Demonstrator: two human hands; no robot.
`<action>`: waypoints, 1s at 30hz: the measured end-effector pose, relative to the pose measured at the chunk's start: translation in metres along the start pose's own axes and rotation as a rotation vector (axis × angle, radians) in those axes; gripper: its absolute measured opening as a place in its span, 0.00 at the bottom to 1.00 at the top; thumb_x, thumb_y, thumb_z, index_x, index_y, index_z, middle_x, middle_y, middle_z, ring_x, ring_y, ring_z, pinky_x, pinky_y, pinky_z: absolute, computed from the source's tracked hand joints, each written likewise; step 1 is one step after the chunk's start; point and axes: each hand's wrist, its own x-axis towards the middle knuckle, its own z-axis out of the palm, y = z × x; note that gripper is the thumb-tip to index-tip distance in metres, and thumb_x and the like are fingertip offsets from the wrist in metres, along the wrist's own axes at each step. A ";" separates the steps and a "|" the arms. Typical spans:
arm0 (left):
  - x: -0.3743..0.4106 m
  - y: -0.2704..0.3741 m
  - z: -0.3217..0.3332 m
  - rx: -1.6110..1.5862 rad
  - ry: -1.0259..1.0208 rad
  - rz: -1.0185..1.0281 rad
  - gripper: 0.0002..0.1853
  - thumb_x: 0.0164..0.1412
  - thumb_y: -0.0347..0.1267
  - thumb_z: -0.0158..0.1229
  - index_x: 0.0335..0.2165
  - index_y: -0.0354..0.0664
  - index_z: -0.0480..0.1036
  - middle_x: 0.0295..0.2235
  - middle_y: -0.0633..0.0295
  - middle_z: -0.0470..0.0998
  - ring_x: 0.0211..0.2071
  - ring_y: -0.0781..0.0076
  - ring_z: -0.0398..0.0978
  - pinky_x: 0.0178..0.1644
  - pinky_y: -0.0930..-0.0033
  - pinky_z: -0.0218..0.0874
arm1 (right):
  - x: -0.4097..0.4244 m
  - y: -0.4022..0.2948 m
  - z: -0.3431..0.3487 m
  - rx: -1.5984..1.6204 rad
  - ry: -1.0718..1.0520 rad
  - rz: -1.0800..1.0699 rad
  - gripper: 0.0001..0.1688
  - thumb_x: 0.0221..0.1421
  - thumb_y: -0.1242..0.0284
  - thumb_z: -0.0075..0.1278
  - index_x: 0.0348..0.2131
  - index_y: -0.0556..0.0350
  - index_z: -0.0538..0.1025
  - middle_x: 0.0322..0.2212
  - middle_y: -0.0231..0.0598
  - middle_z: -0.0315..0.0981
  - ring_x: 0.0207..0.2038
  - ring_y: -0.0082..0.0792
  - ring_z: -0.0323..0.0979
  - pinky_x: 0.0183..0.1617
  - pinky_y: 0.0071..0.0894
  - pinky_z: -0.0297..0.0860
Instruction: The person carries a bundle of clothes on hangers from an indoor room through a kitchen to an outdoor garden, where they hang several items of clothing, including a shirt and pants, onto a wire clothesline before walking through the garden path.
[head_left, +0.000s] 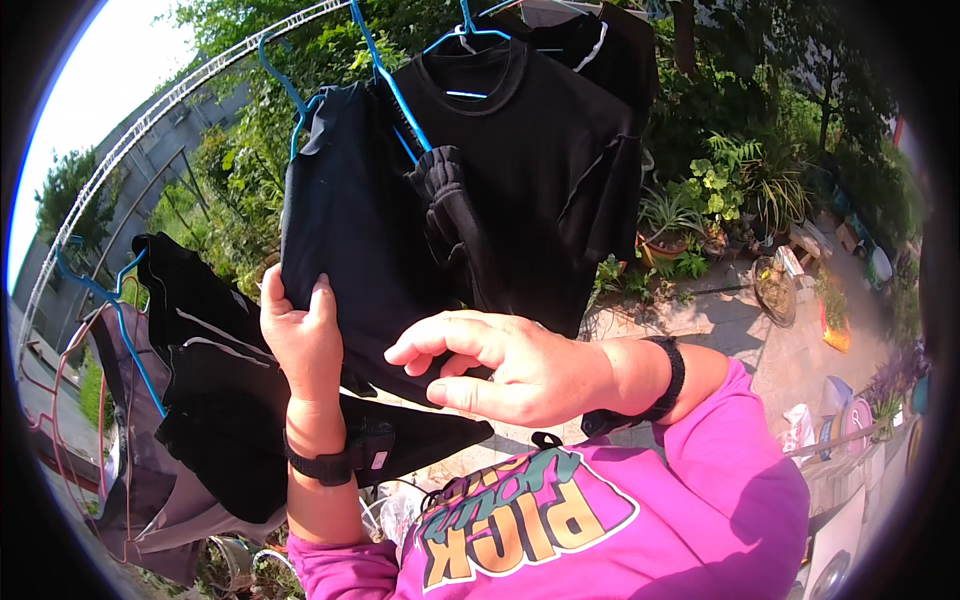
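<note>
My left hand (304, 334) pinches the left edge of a dark navy garment (334, 217) between thumb and fingers. This garment hangs from a blue hanger (300, 105), and part of it is behind my right hand. In front of the garment's lower part is my right hand (510, 367), fingers loosely bent and apart from the thumb, with nothing visible in it. A black garment with a gathered end (442, 176) hangs on another blue hanger (386, 67) just to the right. Behind it hangs a black crew-neck shirt (517, 157).
A white wrapped line (187, 79) curves across the upper left. Below it hang black clothes (217, 405) and a greyish-purple garment (172, 517), near pinkish wire hangers (52, 405). Potted plants (664, 244) line the paved ground (720, 322) at right.
</note>
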 end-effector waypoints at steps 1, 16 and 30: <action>-0.002 -0.006 -0.008 0.111 0.049 0.076 0.09 0.46 0.21 0.52 0.31 0.34 0.65 0.25 0.65 0.71 0.26 0.83 0.66 0.32 0.82 0.59 | 0.023 -0.001 0.009 -0.075 0.023 -0.084 0.24 0.50 0.75 0.44 0.47 0.62 0.59 0.45 0.45 0.56 0.46 0.33 0.60 0.46 0.26 0.61; -0.039 -0.018 -0.034 0.829 0.056 0.968 0.14 0.33 0.20 0.58 0.26 0.42 0.73 0.20 0.66 0.62 0.20 0.70 0.63 0.27 0.71 0.53 | 0.173 0.038 0.026 -0.403 0.631 0.275 0.52 0.35 0.61 0.52 0.51 0.71 0.43 0.51 0.58 0.44 0.54 0.46 0.47 0.56 0.29 0.49; -0.049 -0.059 -0.039 0.731 -0.101 0.648 0.09 0.39 0.20 0.54 0.24 0.41 0.68 0.15 0.62 0.57 0.16 0.64 0.61 0.19 0.68 0.52 | 0.155 0.001 0.000 -0.077 0.348 0.222 0.11 0.43 0.72 0.46 0.28 0.61 0.72 0.27 0.35 0.69 0.34 0.22 0.63 0.39 0.21 0.59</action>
